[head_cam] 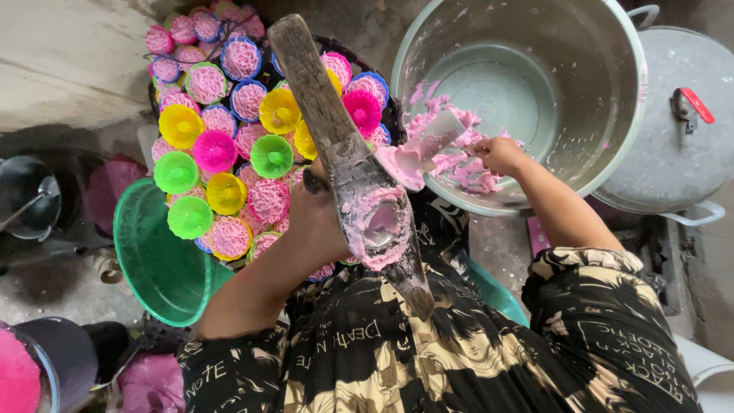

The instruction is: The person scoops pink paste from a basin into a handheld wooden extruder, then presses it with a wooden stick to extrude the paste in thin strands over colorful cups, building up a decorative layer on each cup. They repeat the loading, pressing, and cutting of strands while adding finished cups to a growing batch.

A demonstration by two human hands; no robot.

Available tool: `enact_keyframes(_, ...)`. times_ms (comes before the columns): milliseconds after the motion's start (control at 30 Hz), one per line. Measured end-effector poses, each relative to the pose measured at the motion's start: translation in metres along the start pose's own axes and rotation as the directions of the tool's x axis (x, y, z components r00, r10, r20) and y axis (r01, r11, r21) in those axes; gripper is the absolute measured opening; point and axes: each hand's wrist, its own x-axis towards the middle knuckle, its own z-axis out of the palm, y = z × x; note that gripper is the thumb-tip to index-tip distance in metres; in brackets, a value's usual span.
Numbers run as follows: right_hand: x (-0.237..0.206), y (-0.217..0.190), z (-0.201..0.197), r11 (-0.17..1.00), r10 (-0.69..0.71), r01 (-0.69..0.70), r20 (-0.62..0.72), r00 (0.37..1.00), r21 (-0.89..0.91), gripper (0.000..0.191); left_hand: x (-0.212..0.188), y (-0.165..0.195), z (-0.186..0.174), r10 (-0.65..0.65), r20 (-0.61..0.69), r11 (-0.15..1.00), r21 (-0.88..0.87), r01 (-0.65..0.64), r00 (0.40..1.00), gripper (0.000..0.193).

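Note:
My left hand grips a long wooden press from behind; its metal cylinder mouth is smeared with pink dough. My right hand is inside a large metal basin, holding a flat scraper loaded with pink dough. More pink dough lies against the basin's near wall. Behind the press sits a pile of small round moulds in yellow, green, pink and blue, several topped with pink noodle nests.
A green plastic bowl leans at the left below the moulds. A lidded metal pot with a red knob stands at the right. Dark pots are at far left, and a container of pink dough at bottom left.

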Motion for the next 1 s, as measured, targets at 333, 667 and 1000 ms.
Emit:
enact_keyframes(333, -0.019, -0.025, 0.006, 0.959, 0.027, -0.054, 0.102, 0.994, 0.277, 0.031, 0.0, -0.002, -0.003, 0.026, 0.035, 1.0, 0.005, -0.026, 0.999, 0.031)
enact_keyframes(667, -0.036, -0.022, -0.008, 0.779, -0.054, -0.151, 0.306, 0.95, 0.608, 0.032, -0.012, -0.004, 0.006, -0.03, 0.017, 1.0, -0.006, 0.03, 0.999, 0.03)
enact_keyframes(1000, -0.087, -0.009, -0.071, 0.741, -0.117, -0.055, 0.21, 0.971, 0.669, 0.035, -0.014, -0.013, 0.01, -0.137, -0.054, 0.985, -0.115, 0.13, 0.989, 0.04)
